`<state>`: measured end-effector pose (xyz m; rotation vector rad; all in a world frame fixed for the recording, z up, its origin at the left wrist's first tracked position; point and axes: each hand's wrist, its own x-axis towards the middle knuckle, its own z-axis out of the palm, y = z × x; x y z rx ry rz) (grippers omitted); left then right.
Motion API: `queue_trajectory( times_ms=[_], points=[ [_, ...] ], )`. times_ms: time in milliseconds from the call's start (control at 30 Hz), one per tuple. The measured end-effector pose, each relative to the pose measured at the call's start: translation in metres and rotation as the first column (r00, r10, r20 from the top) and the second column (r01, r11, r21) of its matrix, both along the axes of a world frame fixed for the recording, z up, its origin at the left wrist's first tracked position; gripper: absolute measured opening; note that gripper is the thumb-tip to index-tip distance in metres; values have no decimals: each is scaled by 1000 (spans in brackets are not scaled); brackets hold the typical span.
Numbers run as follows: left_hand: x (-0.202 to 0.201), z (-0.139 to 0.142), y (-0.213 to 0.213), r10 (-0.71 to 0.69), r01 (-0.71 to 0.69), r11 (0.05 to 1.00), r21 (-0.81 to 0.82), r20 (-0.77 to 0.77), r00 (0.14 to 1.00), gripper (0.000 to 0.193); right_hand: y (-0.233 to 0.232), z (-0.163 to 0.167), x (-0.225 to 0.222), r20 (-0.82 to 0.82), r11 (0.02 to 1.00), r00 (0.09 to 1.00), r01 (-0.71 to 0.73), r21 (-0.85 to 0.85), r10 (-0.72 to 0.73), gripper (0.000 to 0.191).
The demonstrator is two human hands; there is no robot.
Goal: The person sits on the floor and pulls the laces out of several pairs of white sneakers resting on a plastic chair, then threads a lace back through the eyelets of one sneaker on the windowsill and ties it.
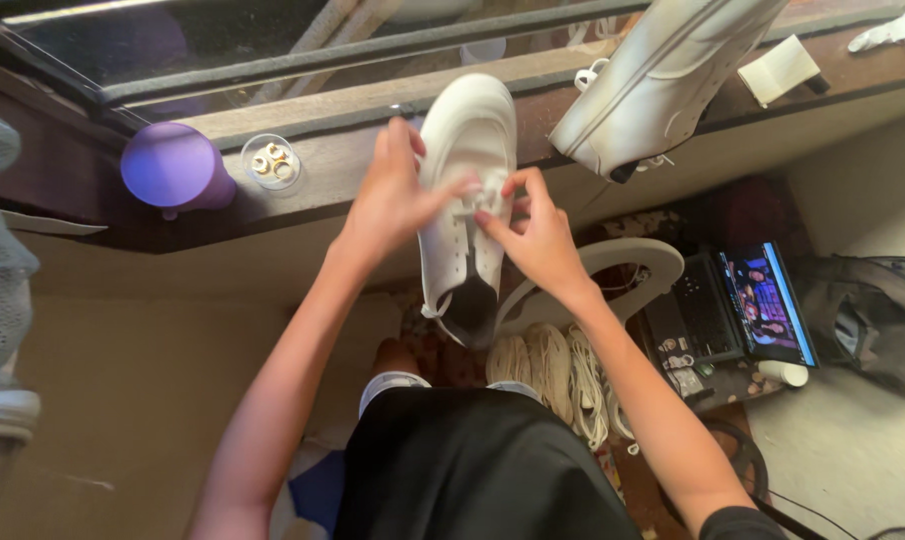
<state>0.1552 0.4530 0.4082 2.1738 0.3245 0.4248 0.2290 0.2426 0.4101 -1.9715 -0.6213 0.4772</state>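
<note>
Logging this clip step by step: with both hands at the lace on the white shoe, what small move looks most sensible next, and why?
Probably draw the lace snug through the eyelet. The left hand and right hand both pinch it at the middle of the white shoe, which rests toe-forward on the wooden ledge. Whether the lace end is already through, I cannot tell.

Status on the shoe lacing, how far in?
Done: little that shows; no lace rows are clear on the white shoe. In hand: left hand and right hand pinch a lace over the upper eyelets. Left: the second white shoe sits untouched on the ledge; lace bundles lie below.
</note>
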Motion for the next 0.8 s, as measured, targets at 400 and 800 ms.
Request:
queue_trajectory(
  times_ms=[400,800],
  points=[
    [-38,10,-50,51,-55,995,84,48,998,107,5,25,-11,294,989,948,-144,44,125,15],
    [-53,11,-47,155,-125,982,-143,226,962,38,-16,46,-3,-155,972,960,-233,30,235,15]
  ],
)
